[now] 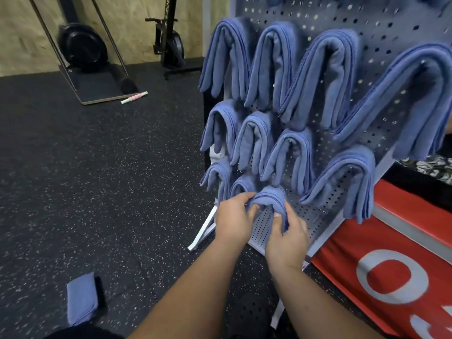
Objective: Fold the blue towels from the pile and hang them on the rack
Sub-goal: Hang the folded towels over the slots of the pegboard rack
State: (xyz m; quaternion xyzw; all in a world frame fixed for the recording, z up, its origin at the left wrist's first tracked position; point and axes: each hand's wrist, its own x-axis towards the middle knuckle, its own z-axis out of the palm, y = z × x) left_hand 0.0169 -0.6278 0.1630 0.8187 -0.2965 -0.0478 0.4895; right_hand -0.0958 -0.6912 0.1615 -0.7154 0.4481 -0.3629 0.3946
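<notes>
A grey pegboard rack leans over a speckled black rubber floor, with a red box close beside its right foot. Folded blue towels hang draped over its pegs in three rows, crowding the lowest row. Another folded towel lies flat on the floor, well apart from the rack. A pink and white roller and exercise machines stand by the far wall.

At the bottom row, the towel being hung arches over a peg, its fold uppermost and its ends hanging down. The left hand pinches its left end, fingers closed on the cloth; the right hand grips the right end likewise.
</notes>
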